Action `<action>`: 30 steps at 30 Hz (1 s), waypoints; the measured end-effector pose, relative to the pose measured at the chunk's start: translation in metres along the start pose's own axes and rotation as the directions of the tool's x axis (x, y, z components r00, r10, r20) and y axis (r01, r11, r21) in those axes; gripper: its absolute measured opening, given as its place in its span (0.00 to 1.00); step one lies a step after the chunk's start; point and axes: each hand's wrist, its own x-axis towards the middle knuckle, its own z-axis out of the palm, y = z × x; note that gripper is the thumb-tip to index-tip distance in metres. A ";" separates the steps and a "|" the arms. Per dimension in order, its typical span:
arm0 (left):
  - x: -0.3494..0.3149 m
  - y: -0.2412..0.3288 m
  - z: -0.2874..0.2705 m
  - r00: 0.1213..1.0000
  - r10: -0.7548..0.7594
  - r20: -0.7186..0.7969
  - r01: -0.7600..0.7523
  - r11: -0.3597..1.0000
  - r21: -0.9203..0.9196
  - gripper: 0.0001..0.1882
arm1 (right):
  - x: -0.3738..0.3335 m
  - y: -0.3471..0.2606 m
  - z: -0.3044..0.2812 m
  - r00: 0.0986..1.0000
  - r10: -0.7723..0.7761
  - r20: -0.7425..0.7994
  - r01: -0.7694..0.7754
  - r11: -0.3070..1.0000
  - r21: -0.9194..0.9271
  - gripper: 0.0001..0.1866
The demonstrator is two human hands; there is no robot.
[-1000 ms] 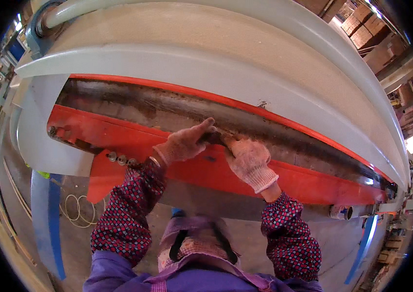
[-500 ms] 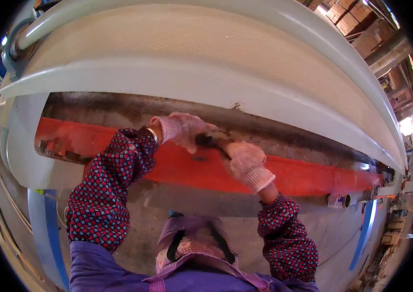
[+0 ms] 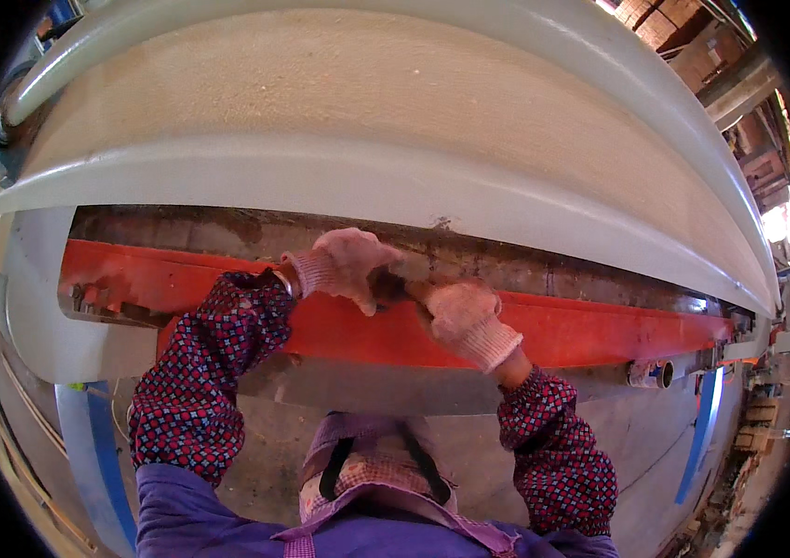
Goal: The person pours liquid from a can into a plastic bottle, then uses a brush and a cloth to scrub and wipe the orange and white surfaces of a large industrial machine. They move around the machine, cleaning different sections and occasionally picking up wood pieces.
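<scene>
Both my hands wear pinkish-white knitted gloves and meet over a long red metal bar (image 3: 581,330) on the machine. My left hand (image 3: 348,265) has its fingers curled round one side of a small dark object (image 3: 389,285). From the other side, my right hand (image 3: 466,321) is closed, its fingers pointing toward that same object. A brownish, blurred piece shows between the gloves. What kind of thing it is I cannot make out. Just behind the hands runs a dark, stained recess (image 3: 562,274) under a pale machine edge.
Beyond the recess a broad cream-coloured surface (image 3: 339,93) curves between pale grey rails. An open-ended metal tube (image 3: 653,374) hangs below the bar at the right. Blue posts (image 3: 108,465) stand on both sides. Stacked goods (image 3: 674,33) are at the far right.
The machine sits slightly lower in the picture. Both hands remain together over the red bar, with only a small shift, and the dark object between them has tilted a little.
</scene>
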 end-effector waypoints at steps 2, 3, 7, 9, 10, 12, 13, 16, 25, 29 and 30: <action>0.003 -0.013 0.008 0.998 0.060 -0.001 -0.060 0.992 -0.112 0.31 | -0.004 0.002 -0.001 0.998 -0.008 -0.068 0.015 0.994 0.106 0.18; 0.003 -0.018 0.012 0.998 0.070 -0.007 -0.070 0.989 -0.129 0.30 | -0.005 0.002 -0.002 0.995 -0.010 -0.102 0.026 0.987 0.159 0.17; -0.001 -0.009 0.005 0.998 0.048 -0.044 -0.053 0.992 -0.113 0.24 | -0.005 0.004 -0.003 0.995 0.040 -0.091 -0.018 0.973 0.230 0.15; -0.004 -0.006 0.004 0.998 -0.009 -0.069 -0.001 0.990 -0.138 0.22 | -0.004 0.011 0.004 0.984 0.051 -0.170 0.006 0.947 0.322 0.14; -0.006 -0.003 0.002 0.998 -0.042 -0.052 0.034 0.989 -0.147 0.21 | -0.003 0.012 0.005 0.983 0.041 -0.178 0.015 0.953 0.304 0.14; -0.011 0.005 -0.002 0.996 -0.067 -0.060 0.057 0.987 -0.147 0.20 | -0.001 0.013 0.005 0.981 0.024 -0.192 0.029 0.963 0.267 0.13; -0.011 0.006 -0.001 0.994 -0.061 -0.089 0.048 0.989 -0.139 0.19 | -0.001 0.013 0.005 0.982 0.038 -0.184 0.017 0.958 0.285 0.13; -0.010 -0.005 0.017 0.973 0.016 -0.231 -0.048 0.990 -0.133 0.18 | -0.001 0.009 0.003 0.984 0.059 -0.167 -0.005 0.952 0.305 0.13; -0.012 -0.009 0.023 0.959 -0.005 -0.284 -0.073 0.961 -0.265 0.19 | 0.006 0.011 0.003 0.952 -0.205 -0.228 0.191 0.978 -0.085 0.15; -0.017 -0.003 0.022 0.948 -0.011 -0.318 -0.097 0.942 -0.322 0.20 | 0.022 0.015 0.000 0.971 -0.235 -0.048 0.229 0.967 -0.111 0.17; -0.016 -0.002 0.021 0.954 -0.018 -0.299 -0.085 0.941 -0.328 0.20 | 0.024 0.017 0.000 0.975 -0.219 0.028 0.221 0.968 -0.118 0.17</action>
